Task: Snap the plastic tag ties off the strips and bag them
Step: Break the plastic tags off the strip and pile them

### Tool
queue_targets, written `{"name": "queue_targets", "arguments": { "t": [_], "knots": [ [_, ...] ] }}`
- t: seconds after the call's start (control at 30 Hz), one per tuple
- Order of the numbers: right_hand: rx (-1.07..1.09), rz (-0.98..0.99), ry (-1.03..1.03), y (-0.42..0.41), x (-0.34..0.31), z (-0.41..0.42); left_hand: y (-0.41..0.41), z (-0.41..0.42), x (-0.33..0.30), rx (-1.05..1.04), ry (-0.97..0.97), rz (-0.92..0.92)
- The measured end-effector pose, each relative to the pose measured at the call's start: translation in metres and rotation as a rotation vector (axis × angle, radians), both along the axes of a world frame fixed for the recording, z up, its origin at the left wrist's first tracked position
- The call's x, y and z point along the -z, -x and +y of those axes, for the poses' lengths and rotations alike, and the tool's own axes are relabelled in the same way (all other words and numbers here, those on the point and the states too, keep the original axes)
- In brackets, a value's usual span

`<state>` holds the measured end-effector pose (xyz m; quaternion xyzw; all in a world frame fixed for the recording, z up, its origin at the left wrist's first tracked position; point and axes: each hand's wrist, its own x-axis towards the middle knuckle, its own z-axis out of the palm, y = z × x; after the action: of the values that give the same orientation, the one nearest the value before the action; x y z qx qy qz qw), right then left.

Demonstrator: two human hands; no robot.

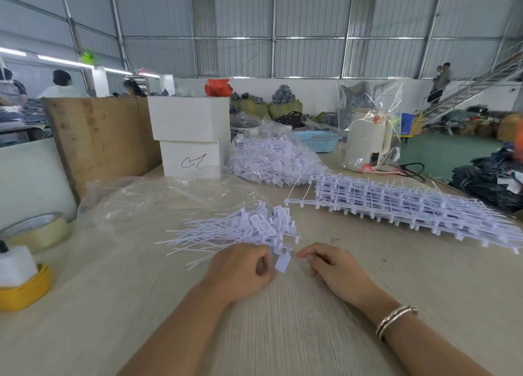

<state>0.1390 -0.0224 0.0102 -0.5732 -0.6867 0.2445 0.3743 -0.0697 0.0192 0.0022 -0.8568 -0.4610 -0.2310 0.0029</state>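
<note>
While our left hand (240, 271) pinched one white plastic tag tie (283, 263) beside the loose pile of white ties (243, 230), our right hand (336, 271) rested loosely curled, empty, on the pale wooden table (283, 333).

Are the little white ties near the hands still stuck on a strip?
No, loose: the white plastic tag ties lie in a scattered pile on the table.

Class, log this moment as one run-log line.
left hand: pinching loose tie pile | right hand: curled, holding nothing | uncut strips stack: untouched | empty bag: flat
</note>
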Motion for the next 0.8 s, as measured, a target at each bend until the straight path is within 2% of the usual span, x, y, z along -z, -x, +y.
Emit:
{"name": "queue_targets", "arguments": {
  "t": [0.27,0.33,0.43,0.5,0.57,0.63,0.8],
  "knots": [
    [-0.013,-0.014,0.005,0.002,0.002,0.001,0.001,0.010,0.007,-0.051,-0.075,0.013],
    [0.041,0.004,-0.057,0.001,0.002,0.003,-0.003,0.006,0.002,-0.055,-0.142,0.017],
    [0.238,0.006,-0.203,-0.009,-0.002,0.013,-0.012,-0.004,-0.002,0.009,-0.191,0.044],
    [0.346,-0.139,-0.234,-0.020,-0.009,0.025,-0.021,-0.011,-0.001,0.097,-0.158,0.072],
    [0.424,-0.477,-0.249,-0.038,-0.018,0.042,-0.028,-0.014,0.001,0.167,-0.095,0.093],
    [0.477,-0.718,-0.269,-0.056,-0.028,0.056,-0.030,-0.014,0.002,0.197,-0.053,0.086],
    [0.562,-0.899,-0.134,-0.087,-0.032,0.080,-0.026,-0.011,0.006,0.215,-0.019,0.026]
  ]
}}
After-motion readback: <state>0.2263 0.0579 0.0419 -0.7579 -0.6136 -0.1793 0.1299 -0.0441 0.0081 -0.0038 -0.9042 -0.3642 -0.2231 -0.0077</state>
